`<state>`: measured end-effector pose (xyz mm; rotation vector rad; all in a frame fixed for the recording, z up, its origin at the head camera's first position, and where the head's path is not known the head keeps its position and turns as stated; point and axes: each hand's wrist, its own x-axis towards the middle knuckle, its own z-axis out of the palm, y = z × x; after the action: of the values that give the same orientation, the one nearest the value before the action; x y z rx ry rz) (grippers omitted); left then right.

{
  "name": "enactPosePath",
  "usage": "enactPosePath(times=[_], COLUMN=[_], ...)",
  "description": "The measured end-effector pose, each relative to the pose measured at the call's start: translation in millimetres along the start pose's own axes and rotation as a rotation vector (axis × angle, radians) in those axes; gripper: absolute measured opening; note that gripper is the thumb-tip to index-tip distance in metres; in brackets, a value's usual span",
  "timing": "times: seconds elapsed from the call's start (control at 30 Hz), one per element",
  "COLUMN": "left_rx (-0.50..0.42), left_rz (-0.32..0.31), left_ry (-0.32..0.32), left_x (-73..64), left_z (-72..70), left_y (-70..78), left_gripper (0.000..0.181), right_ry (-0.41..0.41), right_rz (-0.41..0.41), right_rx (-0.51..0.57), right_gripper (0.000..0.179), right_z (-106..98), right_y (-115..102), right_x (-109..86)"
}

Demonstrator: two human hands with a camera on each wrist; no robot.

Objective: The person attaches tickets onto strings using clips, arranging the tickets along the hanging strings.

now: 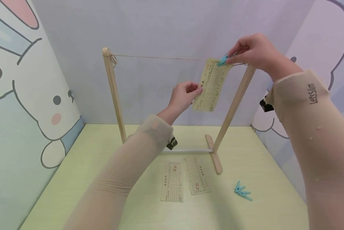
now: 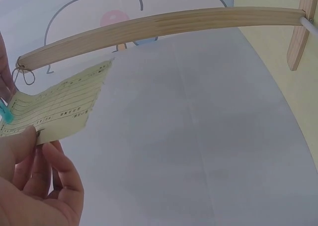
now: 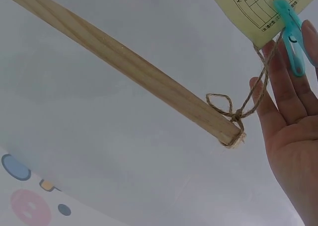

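Observation:
A yellowish printed paper slip point(image 1: 210, 88) hangs at the right part of a twine line point(image 1: 160, 57) strung between two wooden posts. My right hand point(image 1: 254, 52) pinches a turquoise clothespin point(image 1: 222, 60) whose jaws sit over the slip's top edge at the line. In the right wrist view the clothespin point(image 3: 290, 35) lies against the slip's corner, between thumb and fingers. My left hand point(image 1: 184, 95) pinches the slip's left edge between thumb and fingers. From the left wrist, the slip point(image 2: 64, 102) looks slightly bent.
Two more printed slips, one point(image 1: 172, 182) straight and one point(image 1: 197, 175) slanted, lie on the table point(image 1: 103, 191) below the rack. Several turquoise clothespins point(image 1: 242, 191) lie together at the right. The right wooden post point(image 1: 235, 105) stands on a foot point(image 1: 214, 155); a pale bar point(image 1: 189, 150) runs low.

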<state>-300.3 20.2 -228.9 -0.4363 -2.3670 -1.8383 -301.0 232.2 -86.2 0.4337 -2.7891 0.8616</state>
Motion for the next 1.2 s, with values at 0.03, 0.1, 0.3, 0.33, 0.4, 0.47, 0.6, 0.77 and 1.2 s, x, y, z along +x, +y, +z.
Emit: enactPosePath(times=[0.03,0.1,0.3,0.33,0.4,0.47,0.6,0.77,1.2], left_rx=[0.003,0.008,0.018,0.02,0.024,0.027,0.03,0.048,0.081], left_rz=[0.0,0.0,0.017,0.021,0.021,0.019,0.01,0.003,0.049], left_ry=[0.002,0.005,0.015,0.017,0.02,0.02,0.016,0.019,0.035], left_x=[-0.2,-0.7,-0.7,-0.4,0.4,0.9,1.0,0.5,-3.0], left_z=[-0.2,-0.5,-0.8,-0.8,-0.8,-1.2,-1.5,-0.9,-7.9], left_y=[0.3,0.7,0.0,-0.3,-0.6,-0.4,-0.6,-2.3,-0.1], left_gripper=[0.022,0.021,0.019,0.018,0.019,0.02,0.02,0.021,0.026], right_ry=[0.0,0.003,0.018,0.018,0.019,0.017,0.011,0.013,0.078], right_rz=[-0.001,0.004,0.044,0.047,0.045,0.043,0.032,0.038,0.037], right_rx=[0.009,0.018,0.032,0.036,0.041,0.049,0.063,0.074,0.218], right_gripper=[0.02,0.02,0.025,0.025,0.025,0.024,0.027,0.032,0.026], right_z=[-0.1,-0.4,-2.0,-2.2,-2.2,-2.3,-2.5,-1.0,-4.1], right_y=[0.1,0.6,2.0,2.1,2.5,2.6,4.0,5.4,7.1], right_x=[0.1,0.2,-0.8,-0.9,-0.9,-0.9,-1.7,-3.1,-9.1])
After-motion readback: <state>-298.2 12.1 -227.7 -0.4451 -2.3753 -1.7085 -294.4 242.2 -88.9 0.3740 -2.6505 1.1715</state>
